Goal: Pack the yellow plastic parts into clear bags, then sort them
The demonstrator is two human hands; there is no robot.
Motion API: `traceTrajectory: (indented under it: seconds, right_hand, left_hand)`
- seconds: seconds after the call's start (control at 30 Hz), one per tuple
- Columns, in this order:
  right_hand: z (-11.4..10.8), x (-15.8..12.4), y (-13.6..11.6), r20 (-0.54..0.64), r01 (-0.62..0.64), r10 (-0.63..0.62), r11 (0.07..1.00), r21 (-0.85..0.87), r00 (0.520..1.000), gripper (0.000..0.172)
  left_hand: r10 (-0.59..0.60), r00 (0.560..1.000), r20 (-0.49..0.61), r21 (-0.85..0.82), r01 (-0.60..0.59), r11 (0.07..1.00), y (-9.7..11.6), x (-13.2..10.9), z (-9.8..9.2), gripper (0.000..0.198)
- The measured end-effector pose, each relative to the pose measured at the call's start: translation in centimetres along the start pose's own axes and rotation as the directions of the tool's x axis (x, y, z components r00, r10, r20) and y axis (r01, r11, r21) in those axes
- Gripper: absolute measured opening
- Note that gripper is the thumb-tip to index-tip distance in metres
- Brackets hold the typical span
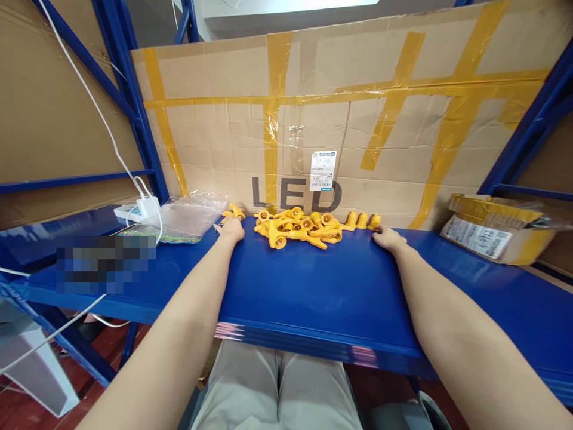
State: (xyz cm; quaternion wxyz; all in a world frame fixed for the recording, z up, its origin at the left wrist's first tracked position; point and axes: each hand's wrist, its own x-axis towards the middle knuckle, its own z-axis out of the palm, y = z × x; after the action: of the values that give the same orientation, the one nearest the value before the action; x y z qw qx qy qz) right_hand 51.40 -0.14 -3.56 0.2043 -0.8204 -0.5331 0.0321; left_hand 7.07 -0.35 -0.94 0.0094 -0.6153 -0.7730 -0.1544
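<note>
A heap of small yellow plastic parts (299, 229) lies at the back of the blue shelf top (322, 292), against a taped cardboard sheet marked LED. My left hand (231, 229) rests on the shelf at the heap's left edge, fingers curled around a yellow part (236, 211). My right hand (387, 237) lies at the heap's right end, its fingers touching an upright yellow part (375, 222); two more stand beside it. Whether the right fingers grip that part is hidden.
Clear plastic bags (185, 218) lie left of the heap, with a white charger and cable (145, 208) beyond them. An open cardboard box (496, 230) sits at the right. Blue rack posts stand on both sides. My knees show under the shelf.
</note>
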Motion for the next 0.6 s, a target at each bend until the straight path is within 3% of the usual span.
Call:
traceTrajectory:
  seconds: [0.13,0.33,0.47,0.6]
  right_hand:
    - [-0.5,-0.8,-0.3,-0.041,0.038,-0.038,0.999,-0.016,0.998,0.035]
    - [-1.2,-1.7,-2.9,-0.108,0.243,-0.231,0.964,0.108,0.967,0.017]
    - [-1.8,-2.9,-6.2,0.092,0.241,-0.276,0.929,0.282,0.957,0.016]
    - [-2.0,-4.1,-8.6,0.259,0.247,-0.340,0.910,0.333,0.904,0.010]
  left_hand:
    - [-0.003,0.999,0.038,0.044,0.001,0.999,-1.5,1.0,-0.3,0.059]
    - [0.057,0.996,0.073,0.080,-0.063,0.995,-3.0,2.4,-0.3,0.062]
    - [0.080,0.994,0.071,0.101,-0.087,0.991,-3.1,2.6,-0.3,0.063]
    - [0.063,0.997,0.037,0.073,-0.066,0.995,-2.5,2.0,-0.4,0.056]
